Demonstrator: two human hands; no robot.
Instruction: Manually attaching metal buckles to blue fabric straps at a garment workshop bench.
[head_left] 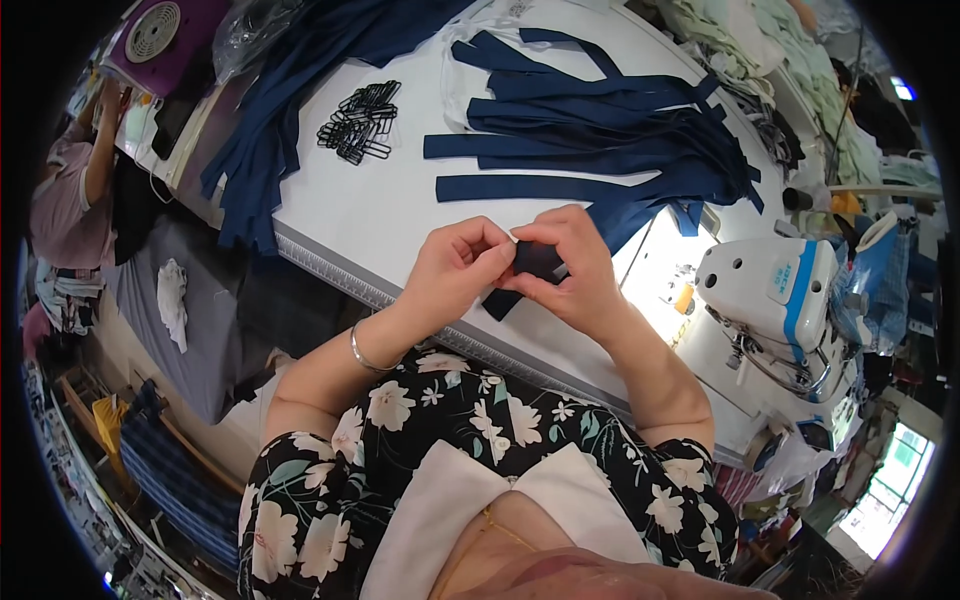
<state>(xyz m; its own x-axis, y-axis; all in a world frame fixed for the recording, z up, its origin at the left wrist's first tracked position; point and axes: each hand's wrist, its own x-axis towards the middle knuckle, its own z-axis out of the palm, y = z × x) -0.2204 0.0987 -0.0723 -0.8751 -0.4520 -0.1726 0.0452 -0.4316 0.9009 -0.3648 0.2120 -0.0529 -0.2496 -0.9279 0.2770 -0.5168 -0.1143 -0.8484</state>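
Over the near part of the white table, my left hand (463,268) and my right hand (572,262) meet with their fingertips nearly touching. Both pinch a navy fabric strip (540,258). Its short lower end (501,304) pokes out below the fingers, while the rest seems to run behind my right hand toward the strip pile. A tiny pale spot shows at the fingertips, too small to name. Just beyond my hands lies a bundle of navy strips (600,120), their ends fanned leftward. Up to the left is a heap of black rectangular loop-shaped fasteners (360,122).
A white and blue sewing machine (765,290) stands at right, its lamp lit. Ruler markings (335,272) line the table's near edge. More navy cloth (265,130) hangs over the left edge. Pale green fabric (790,60) is piled far right. Another person (75,190) is at far left.
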